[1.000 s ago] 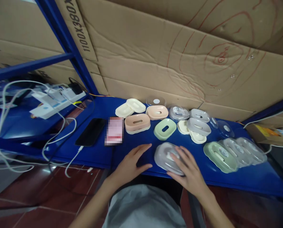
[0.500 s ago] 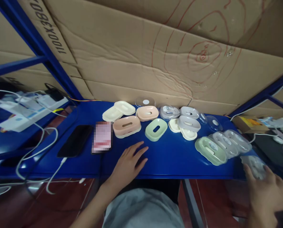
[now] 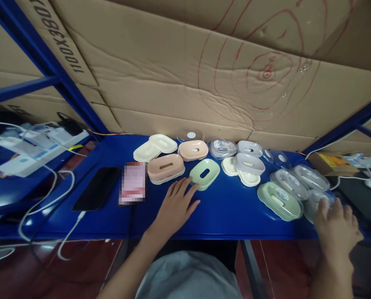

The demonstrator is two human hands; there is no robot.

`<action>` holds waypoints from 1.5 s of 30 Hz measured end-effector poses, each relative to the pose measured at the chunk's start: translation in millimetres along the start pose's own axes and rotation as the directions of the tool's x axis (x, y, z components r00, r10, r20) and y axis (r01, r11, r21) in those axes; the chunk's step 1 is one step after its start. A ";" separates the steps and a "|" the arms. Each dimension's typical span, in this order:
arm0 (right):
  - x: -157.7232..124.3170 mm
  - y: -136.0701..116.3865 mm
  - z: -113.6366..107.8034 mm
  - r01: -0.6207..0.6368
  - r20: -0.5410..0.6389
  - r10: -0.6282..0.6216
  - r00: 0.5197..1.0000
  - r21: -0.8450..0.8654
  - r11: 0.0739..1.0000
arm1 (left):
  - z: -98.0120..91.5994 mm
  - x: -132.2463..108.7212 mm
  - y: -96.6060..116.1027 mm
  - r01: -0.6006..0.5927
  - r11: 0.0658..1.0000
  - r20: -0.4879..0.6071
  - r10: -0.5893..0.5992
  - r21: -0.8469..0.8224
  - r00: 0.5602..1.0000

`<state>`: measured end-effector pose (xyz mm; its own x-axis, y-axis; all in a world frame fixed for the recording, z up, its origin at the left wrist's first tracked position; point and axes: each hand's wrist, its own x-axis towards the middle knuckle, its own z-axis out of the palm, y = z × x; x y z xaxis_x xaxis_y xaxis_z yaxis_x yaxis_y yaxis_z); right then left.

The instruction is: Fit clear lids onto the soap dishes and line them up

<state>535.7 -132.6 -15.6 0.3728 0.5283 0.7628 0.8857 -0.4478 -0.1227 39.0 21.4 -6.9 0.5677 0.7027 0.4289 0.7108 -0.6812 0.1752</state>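
Observation:
My left hand [image 3: 178,205] has its fingers spread, fingertips at the near edge of a green soap dish [image 3: 205,174]. Over at the right, my right hand [image 3: 336,224] has its fingers on a grey soap dish with a clear cover [image 3: 315,202], partly hidden by the fingers. Left of it lies a covered green dish [image 3: 279,201], with two covered grey dishes behind. Pink dishes [image 3: 165,168] and cream trays [image 3: 146,151] sit at the left. A grey dish [image 3: 249,163] rests on cream trays right of centre.
A black phone [image 3: 96,189] with a white cable and a second phone [image 3: 133,183] lie at the left. Power strips [image 3: 38,153] stand far left. Clear lids [image 3: 190,135] lie near the cardboard wall [image 3: 160,79]. A small carton [image 3: 332,164] is at the right.
My left hand has moved up and right to the green dish. My right hand has brought the covered grey dish left, beside the covered green one.

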 end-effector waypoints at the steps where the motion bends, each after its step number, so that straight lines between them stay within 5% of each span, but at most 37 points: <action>1: 9.6 -9.5 -1.7 -0.014 -0.028 0.014 1.000 0.015 1.000 | -2.3 -1.8 -0.1 0.011 1.000 -0.015 -0.011 -0.011 1.000; 4: 38.4 -59.4 -4.5 0.164 0.091 -0.183 0.979 0.180 0.970 | -6.3 -10.4 -1.3 0.053 0.997 -0.050 -0.056 -0.061 0.997; 8: 51.8 -149.9 11.9 0.445 0.275 -0.572 0.773 0.408 0.797 | -4.8 -26.0 -7.0 0.085 0.976 -0.083 -0.103 -0.203 0.991; 10: 49.7 -185.2 28.0 0.495 0.323 -0.589 0.741 0.329 0.804 | -5.2 -32.9 -10.7 0.079 0.954 -0.080 -0.106 -0.290 0.991; 13: 47.9 -213.6 47.8 0.470 0.363 -0.513 0.778 0.207 0.858 | -10.3 -38.9 -14.9 0.067 0.905 0.014 -0.067 -0.420 0.998; 18: 40.0 -235.4 35.9 0.476 0.218 -0.571 0.792 0.366 0.800 | -17.8 -38.7 -17.8 0.170 0.811 0.177 -0.083 -0.560 0.981; 23: -0.8 -271.9 2.1 0.565 0.054 -0.803 0.593 0.682 0.464 | -16.5 -36.9 -18.2 0.190 0.800 0.164 -0.116 -0.569 0.980; 25: -13.9 -280.7 -2.6 0.538 0.041 -0.833 0.552 0.746 0.393 | -16.9 -36.2 -17.5 0.181 0.810 0.165 -0.106 -0.558 0.981; 31: -4.0 -279.5 11.8 0.537 0.063 -0.782 0.620 0.692 0.481 | -17.2 -37.4 -12.8 0.112 0.873 0.127 -0.058 -0.474 0.990; 35: 22.6 -285.8 20.5 0.595 0.126 -0.779 0.614 0.575 0.562 | -11.8 -41.4 -11.3 0.091 0.924 0.033 -0.085 -0.372 0.996; 37: 28.5 -287.6 17.1 0.590 0.151 -0.729 0.668 0.490 0.642 | -8.5 -42.1 -12.5 0.129 0.938 -0.041 -0.149 -0.321 0.988; 41: 7.2 -271.7 -4.2 0.490 0.213 -0.577 0.789 0.348 0.799 | -4.5 -40.1 -15.9 0.166 0.947 -0.136 -0.209 -0.276 0.968; 45: -34.8 -242.4 -27.6 0.502 0.277 -0.608 0.744 0.370 0.782 | -6.2 -37.9 -18.0 0.142 0.944 -0.179 -0.202 -0.299 0.963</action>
<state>300.4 -62.3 5.1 -0.1848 0.8653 0.4659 0.9819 0.1820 0.0515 2.1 5.7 -20.8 0.3286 0.7775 0.5362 0.6272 -0.6041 0.4916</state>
